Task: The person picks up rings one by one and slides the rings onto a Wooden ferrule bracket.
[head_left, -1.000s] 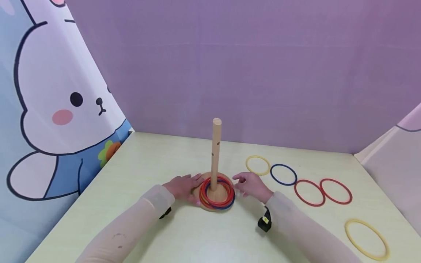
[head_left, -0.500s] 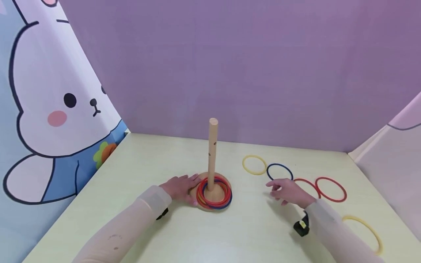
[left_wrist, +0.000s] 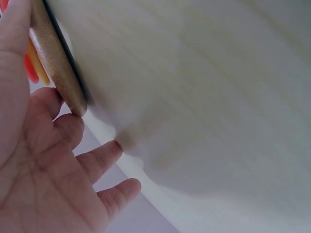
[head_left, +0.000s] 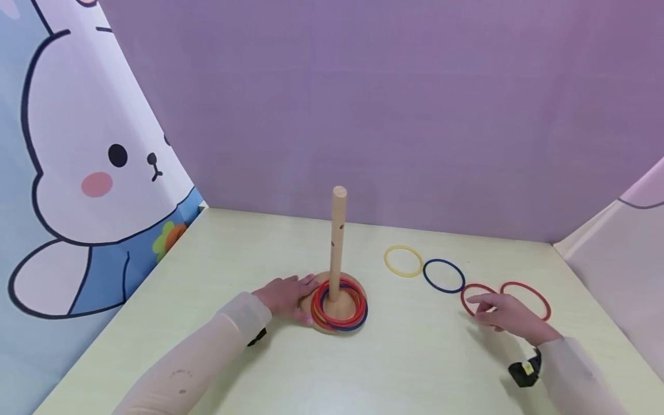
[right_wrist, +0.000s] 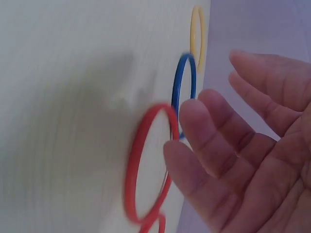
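A wooden peg stand (head_left: pixel 338 242) rises from a round base, with several red, blue and yellowish rings (head_left: pixel 354 323) lying loosely around the foot of its peg. My left hand (head_left: pixel 285 297) holds the base's left edge, thumb on the near side and fingers farther back. In the left wrist view, two fingertips meet the wooden rim (left_wrist: pixel 58 68) while the others spread over the table. My right hand (head_left: pixel 510 314) hovers above a red ring (head_left: pixel 467 297), fingers loosely bent and holding nothing. Its fingers overlap that red ring (right_wrist: pixel 132 170) in the right wrist view.
A second red ring (head_left: pixel 544 302) lies just right of the first. Farther back are a blue ring (head_left: pixel 426 276) and a yellow ring (head_left: pixel 386 265), forming a row on the pale table (head_left: pixel 394 369). A purple cloth (head_left: pixel 332 115) hangs behind the table.
My right hand has moved from beside the peg stand rightward to over the red rings. The right forearm now hides the near yellow ring. My left hand has stayed at the base.
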A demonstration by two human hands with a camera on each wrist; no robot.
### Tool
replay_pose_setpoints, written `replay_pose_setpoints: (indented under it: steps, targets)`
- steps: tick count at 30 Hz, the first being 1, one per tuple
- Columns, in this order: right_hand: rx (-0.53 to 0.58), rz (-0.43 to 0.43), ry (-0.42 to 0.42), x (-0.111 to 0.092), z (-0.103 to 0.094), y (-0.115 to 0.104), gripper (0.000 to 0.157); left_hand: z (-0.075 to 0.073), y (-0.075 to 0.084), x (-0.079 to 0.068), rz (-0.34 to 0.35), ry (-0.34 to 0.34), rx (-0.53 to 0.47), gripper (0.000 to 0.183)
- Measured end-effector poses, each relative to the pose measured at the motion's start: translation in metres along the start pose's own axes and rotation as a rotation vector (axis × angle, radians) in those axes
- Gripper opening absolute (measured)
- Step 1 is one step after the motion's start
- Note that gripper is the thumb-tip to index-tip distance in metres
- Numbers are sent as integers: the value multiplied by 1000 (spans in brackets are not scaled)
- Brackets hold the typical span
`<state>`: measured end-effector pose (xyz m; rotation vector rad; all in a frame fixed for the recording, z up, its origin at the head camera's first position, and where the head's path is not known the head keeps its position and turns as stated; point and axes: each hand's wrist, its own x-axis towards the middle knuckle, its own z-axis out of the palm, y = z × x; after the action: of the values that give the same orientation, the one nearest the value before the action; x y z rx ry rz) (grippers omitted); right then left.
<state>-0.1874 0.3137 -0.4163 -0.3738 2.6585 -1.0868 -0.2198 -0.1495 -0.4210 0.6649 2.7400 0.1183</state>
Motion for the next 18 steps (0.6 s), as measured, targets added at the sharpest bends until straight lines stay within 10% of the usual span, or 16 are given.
replay_pose_setpoints:
  steps: [18]
  targets:
    - [-334,-19,7,-42,-37,64,38,-1,2,-1,-29,-8,-22,88]
